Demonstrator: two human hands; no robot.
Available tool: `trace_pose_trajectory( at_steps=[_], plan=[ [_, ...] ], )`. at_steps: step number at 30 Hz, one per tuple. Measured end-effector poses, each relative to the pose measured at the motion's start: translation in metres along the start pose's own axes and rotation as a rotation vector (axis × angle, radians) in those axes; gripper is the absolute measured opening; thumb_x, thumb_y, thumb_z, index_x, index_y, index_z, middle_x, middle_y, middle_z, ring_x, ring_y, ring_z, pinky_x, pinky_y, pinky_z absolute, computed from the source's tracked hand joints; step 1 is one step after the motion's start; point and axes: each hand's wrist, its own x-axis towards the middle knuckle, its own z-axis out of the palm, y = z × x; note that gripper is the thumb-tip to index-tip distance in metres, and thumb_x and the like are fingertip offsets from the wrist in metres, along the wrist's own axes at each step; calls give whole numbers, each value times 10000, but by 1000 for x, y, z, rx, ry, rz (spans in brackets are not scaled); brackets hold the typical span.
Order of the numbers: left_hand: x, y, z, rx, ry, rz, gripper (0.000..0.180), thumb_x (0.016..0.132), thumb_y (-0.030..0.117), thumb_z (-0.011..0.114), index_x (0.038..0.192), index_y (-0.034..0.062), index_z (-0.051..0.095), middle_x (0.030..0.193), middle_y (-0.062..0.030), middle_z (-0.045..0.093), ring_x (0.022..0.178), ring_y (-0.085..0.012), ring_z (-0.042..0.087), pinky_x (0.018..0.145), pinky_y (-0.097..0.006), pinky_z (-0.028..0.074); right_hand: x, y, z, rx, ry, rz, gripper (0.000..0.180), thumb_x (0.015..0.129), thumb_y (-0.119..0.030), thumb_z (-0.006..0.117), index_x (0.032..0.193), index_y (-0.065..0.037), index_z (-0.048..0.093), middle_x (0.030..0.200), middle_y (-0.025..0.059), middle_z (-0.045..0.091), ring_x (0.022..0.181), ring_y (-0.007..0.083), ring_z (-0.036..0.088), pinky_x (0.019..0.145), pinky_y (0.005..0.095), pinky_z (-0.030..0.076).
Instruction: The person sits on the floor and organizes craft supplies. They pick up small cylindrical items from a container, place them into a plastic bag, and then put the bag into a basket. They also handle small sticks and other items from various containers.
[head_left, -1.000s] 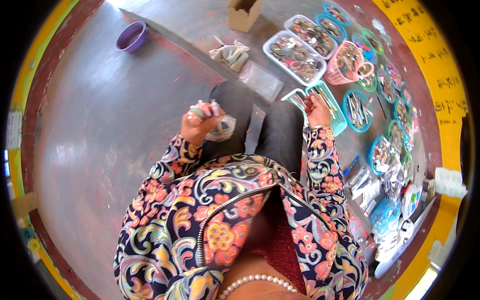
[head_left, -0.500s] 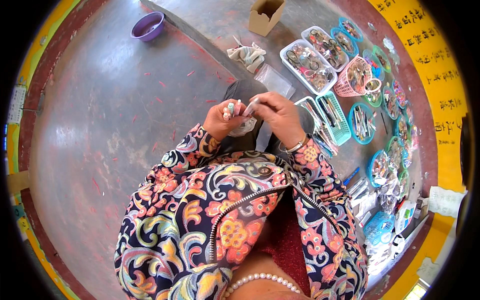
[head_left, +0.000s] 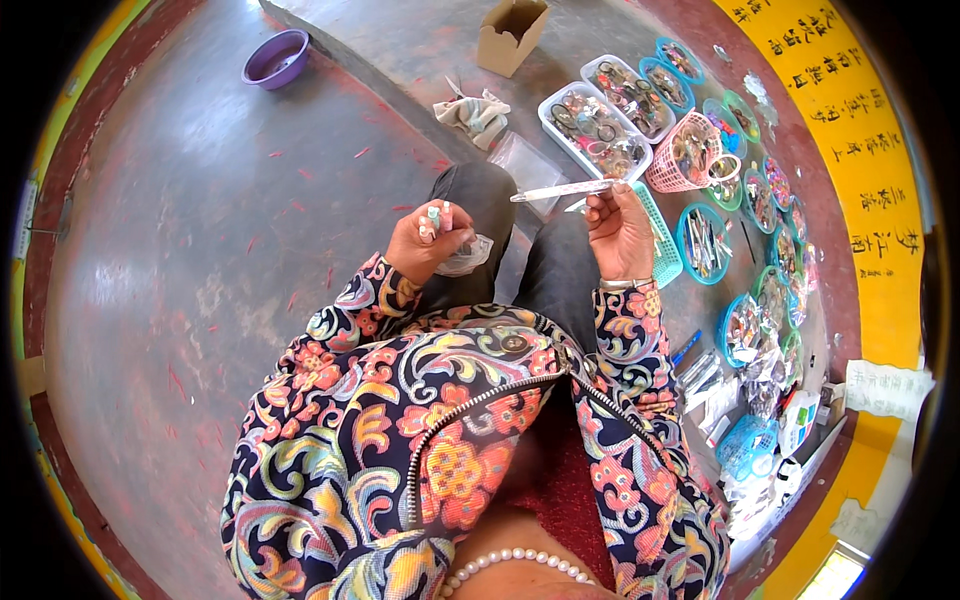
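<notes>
My right hand (head_left: pixel 622 238) is closed on a slim white pen (head_left: pixel 560 190) with a pinkish pattern, its tip pointing left above my knees. Closed around several pens (head_left: pixel 433 222), my left hand (head_left: pixel 412 250) shows only their white, green and pink ends. A clear plastic bag (head_left: pixel 464 260) hangs beneath the left hand; whether the fingers grip it cannot be told. Just beyond my right hand is a turquoise rectangular basket (head_left: pixel 657 232), partly hidden by it. Beside that basket, a round turquoise basket (head_left: pixel 688 262) holds several pens.
White trays (head_left: pixel 566 155) of bands and small goods stand ahead to the right, next to a pink basket (head_left: pixel 672 178). Round baskets and packaged goods line the right wall. A cloth (head_left: pixel 475 118), a cardboard box (head_left: pixel 510 40) and a purple basin (head_left: pixel 272 62) lie farther off.
My right hand has moved right, away from my left hand, and now holds the pen out level. My left hand stays near its place with the bundle.
</notes>
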Motion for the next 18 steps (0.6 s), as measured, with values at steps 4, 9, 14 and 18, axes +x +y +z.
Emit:
trace_pose_trajectory(
  at_steps=[4, 9, 14, 18],
  plan=[
    [2, -1, 1, -60, -12, 39, 115, 762, -52, 528, 857, 8, 504, 795, -79, 580, 795, -167, 571, 720, -280, 444, 4, -4, -12, 8, 48, -11, 143, 820, -118, 572, 926, -25, 552, 794, 69, 607, 709, 174, 603, 557, 244, 453],
    [2, -1, 4, -159, -6, 121, 116, 763, -86, 482, 808, 21, 475, 798, -80, 543, 861, -200, 558, 761, -309, 428, 21, -13, -56, 85, 247, -44, 95, 804, -106, 594, 869, -49, 554, 803, 68, 608, 728, 191, 608, 584, 260, 482],
    [7, -5, 3, 59, -10, 153, 130, 780, -66, 496, 894, -18, 536, 854, -93, 591, 854, -185, 564, 753, -298, 443, 35, -13, -198, 234, 483, -35, 152, 786, -102, 614, 894, -9, 559, 861, 83, 605, 786, 194, 598, 618, 273, 501],
    [3, 10, 8, 135, 66, -5, 109, 802, -31, 522, 909, -16, 534, 915, -100, 608, 796, -135, 560, 671, -235, 440, 31, 0, -287, 307, 826, -37, 151, 784, -53, 592, 889, 42, 537, 863, 113, 599, 801, 228, 608, 584, 266, 527]
  ],
)
